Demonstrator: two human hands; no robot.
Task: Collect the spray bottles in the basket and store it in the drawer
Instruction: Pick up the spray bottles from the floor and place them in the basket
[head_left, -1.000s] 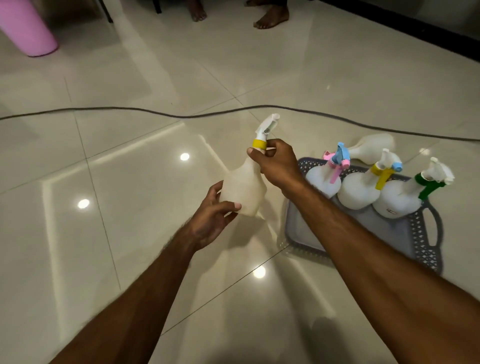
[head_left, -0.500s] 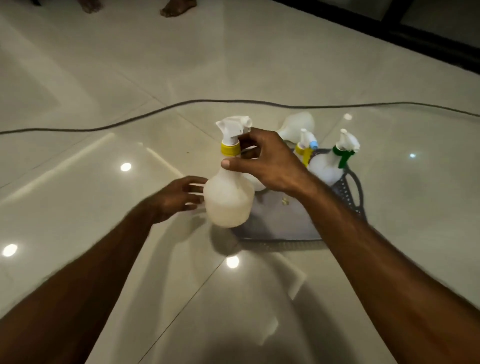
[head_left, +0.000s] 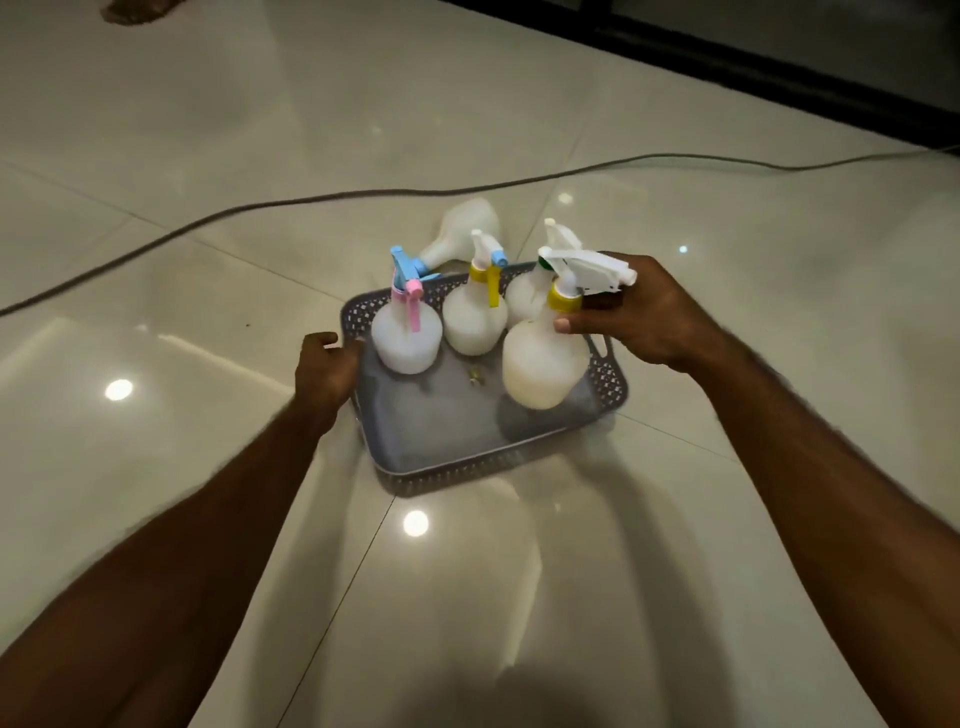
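A grey perforated basket (head_left: 441, 457) sits on the tiled floor. My right hand (head_left: 649, 317) grips the neck of a white spray bottle with a yellow collar (head_left: 543, 364), its base inside the basket's right side. Upright in the basket stand a pink-trigger bottle (head_left: 405, 338), a yellow-trigger bottle (head_left: 475, 317) and, mostly hidden, a green-collared bottle (head_left: 524, 301). A blue-trigger bottle (head_left: 462, 228) lies on its side on the floor behind the basket. My left hand (head_left: 324, 374) curls at the basket's left rim, touching it.
A dark cable (head_left: 260, 208) runs across the floor behind the basket. A dark wall base (head_left: 779, 67) crosses the top right. Someone's bare foot (head_left: 135, 8) shows at the top left edge. No drawer is in view.
My right hand has carried the yellow-collared bottle from the left of the basket over its right side. My left hand let go of the bottle's body and moved to the basket's left rim.
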